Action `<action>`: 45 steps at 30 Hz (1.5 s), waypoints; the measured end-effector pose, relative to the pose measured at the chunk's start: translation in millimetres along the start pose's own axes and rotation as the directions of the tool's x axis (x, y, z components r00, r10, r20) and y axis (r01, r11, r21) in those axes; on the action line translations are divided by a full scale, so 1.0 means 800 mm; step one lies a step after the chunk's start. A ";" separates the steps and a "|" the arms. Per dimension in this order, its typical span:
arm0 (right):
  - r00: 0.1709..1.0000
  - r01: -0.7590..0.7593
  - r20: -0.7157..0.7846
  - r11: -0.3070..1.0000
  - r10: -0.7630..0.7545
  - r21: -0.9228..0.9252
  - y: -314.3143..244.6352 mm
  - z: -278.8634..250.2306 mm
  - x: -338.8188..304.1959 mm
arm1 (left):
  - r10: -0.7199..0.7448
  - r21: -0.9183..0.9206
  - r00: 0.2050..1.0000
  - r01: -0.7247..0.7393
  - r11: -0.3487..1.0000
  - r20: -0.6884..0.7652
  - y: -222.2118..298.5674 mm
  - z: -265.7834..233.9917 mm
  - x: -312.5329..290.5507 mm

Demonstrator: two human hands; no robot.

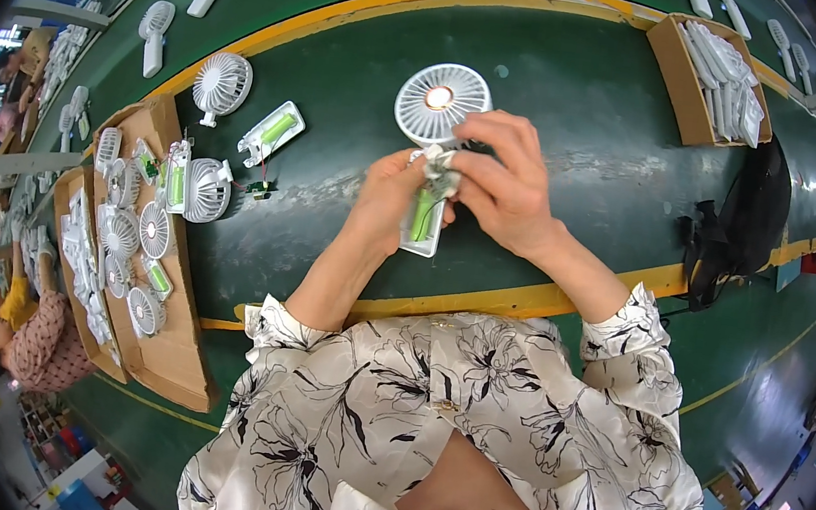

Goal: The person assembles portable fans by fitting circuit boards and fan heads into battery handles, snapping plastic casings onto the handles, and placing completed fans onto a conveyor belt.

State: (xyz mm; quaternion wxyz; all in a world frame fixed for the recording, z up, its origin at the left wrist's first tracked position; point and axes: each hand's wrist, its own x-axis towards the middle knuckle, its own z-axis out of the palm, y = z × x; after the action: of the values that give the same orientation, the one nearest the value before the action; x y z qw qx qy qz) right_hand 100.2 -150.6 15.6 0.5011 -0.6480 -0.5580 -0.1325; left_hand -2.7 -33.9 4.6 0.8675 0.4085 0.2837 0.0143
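White plastic handheld fan point(441, 108), its open handle showing a green battery point(422, 214), is held above the dark green conveyor belt point(592, 145), the left hand point(389, 202) wrapped closed around the handle from the side while the right hand point(507, 181) pinches its fingertips together on the handle's top.

- a factory assembly line
- long green conveyor belt point(586, 104) with yellow edge stripes
- cardboard trays point(170, 359) of white handheld fans point(221, 83)
- other seated workers point(36, 344) alongside
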 end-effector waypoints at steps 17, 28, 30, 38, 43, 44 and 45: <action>0.865 0.053 0.497 0.997 -0.073 0.055 -0.011 -0.015 0.027 | -0.175 0.061 0.963 0.166 0.984 0.205 0.001 -0.004 -0.007; 0.967 0.123 0.230 0.992 -0.111 -0.038 -0.021 -0.015 0.005 | -0.142 -0.104 0.987 0.150 0.983 0.082 0.001 0.002 -0.007; 0.977 0.156 0.163 0.984 -0.140 -0.091 -0.018 -0.010 -0.007 | -0.084 -0.164 0.996 0.086 0.983 0.020 0.002 0.008 -0.010; 0.979 0.200 0.080 0.963 -0.189 -0.181 -0.012 -0.003 -0.025 | 0.064 -0.078 0.988 -0.076 0.994 -0.143 -0.005 0.022 -0.016; 0.980 0.184 0.107 0.965 -0.167 -0.186 -0.009 -0.003 -0.024 | 0.074 -0.067 0.986 -0.085 0.994 -0.151 -0.009 0.022 -0.013; 0.979 0.176 0.134 0.966 -0.152 -0.189 -0.009 -0.003 -0.023 | 0.086 -0.081 0.986 -0.098 0.992 -0.145 -0.011 0.022 -0.012; 0.979 0.177 0.134 0.966 -0.153 -0.190 -0.010 -0.004 -0.021 | 0.098 -0.094 0.985 -0.111 0.989 -0.139 -0.012 0.022 -0.011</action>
State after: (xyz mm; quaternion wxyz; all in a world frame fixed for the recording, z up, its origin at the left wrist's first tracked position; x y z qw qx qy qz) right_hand 89.2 -164.2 8.9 0.3865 -0.6533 -0.6225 -0.1907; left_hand -3.3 -54.9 11.0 0.8642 0.3761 0.3184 0.1017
